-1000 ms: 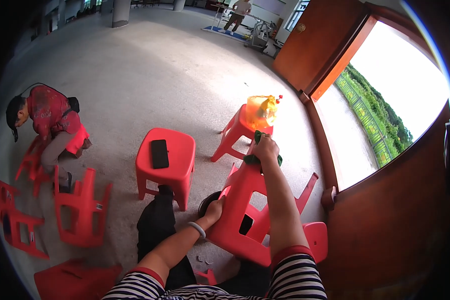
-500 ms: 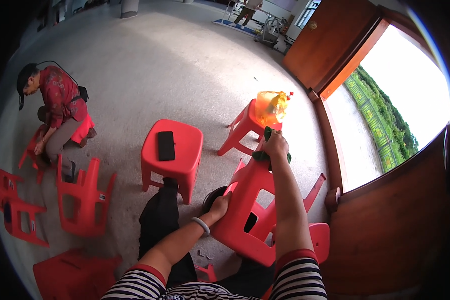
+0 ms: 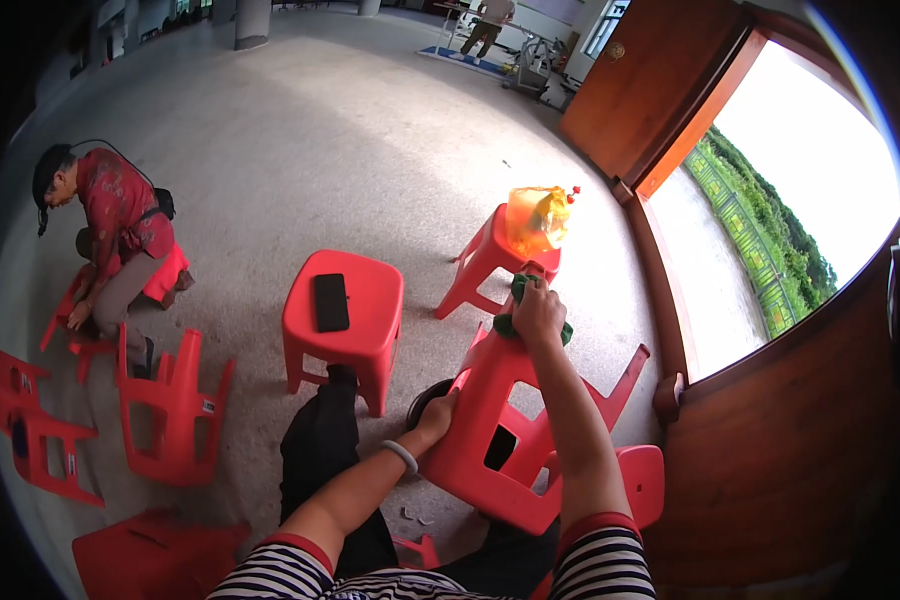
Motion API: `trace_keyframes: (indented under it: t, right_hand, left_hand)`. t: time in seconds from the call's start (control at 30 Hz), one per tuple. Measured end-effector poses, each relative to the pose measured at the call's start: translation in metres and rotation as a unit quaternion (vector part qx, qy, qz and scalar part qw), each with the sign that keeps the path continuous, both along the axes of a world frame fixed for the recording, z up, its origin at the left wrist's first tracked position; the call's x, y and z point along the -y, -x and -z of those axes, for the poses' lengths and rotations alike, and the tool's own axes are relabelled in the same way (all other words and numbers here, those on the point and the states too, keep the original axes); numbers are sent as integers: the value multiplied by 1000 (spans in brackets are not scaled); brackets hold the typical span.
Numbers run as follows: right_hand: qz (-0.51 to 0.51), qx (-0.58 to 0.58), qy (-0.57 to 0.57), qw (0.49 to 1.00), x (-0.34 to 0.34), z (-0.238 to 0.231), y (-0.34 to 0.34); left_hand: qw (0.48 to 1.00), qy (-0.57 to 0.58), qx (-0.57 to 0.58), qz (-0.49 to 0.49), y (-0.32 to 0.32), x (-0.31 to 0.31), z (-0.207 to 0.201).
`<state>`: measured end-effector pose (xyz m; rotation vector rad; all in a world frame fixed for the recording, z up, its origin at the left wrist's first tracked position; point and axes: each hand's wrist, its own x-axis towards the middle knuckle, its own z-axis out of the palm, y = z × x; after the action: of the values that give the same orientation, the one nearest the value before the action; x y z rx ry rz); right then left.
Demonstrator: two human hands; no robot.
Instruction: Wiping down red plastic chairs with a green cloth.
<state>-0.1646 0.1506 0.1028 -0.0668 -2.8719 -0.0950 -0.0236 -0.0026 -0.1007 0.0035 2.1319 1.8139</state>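
Observation:
A red plastic stool (image 3: 470, 445) lies tipped on its side in front of me, its legs pointing away and to the right. My left hand (image 3: 436, 415) grips it by the edge on the left; the fingertips are hidden behind the plastic. My right hand (image 3: 540, 310) is closed around a dark green cloth (image 3: 505, 326), pressing it on a far leg of that stool. The end of the leg shows just past the cloth. A dark round object (image 3: 425, 397) is partly hidden behind my left hand.
An upright red stool (image 3: 370, 290) holds a black phone-like case (image 3: 331, 302). Another stool (image 3: 460, 285) bears an orange-yellow plastic bag (image 3: 537, 222). Several red stools (image 3: 175, 440) lie at left, near a crouching person (image 3: 120, 205). An open wooden door (image 3: 640, 90) stands at right.
My right hand and the green cloth have slid a little toward me along the stool leg, baring its end. My left hand keeps its grip. The view has shifted slightly.

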Motion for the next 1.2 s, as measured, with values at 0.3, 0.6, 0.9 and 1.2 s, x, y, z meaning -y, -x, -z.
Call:
trace_keyframes:
  t: [0.3, 0.6, 0.9, 1.2]
  right_hand:
    - [15, 49, -13, 999, -13, -13, 33]
    - [32, 63, 21, 997, -16, -15, 34]
    - [-31, 44, 4, 999, -11, -4, 18]
    - [9, 74, 36, 997, -22, -13, 27]
  left_hand:
    - [997, -60, -52, -5, 0, -11, -1]
    - [999, -29, 24, 2, 1, -4, -9]
    - [1000, -19, -3, 5, -1, -1, -5]
    - [1000, 25, 6, -3, -1, -8, -8]
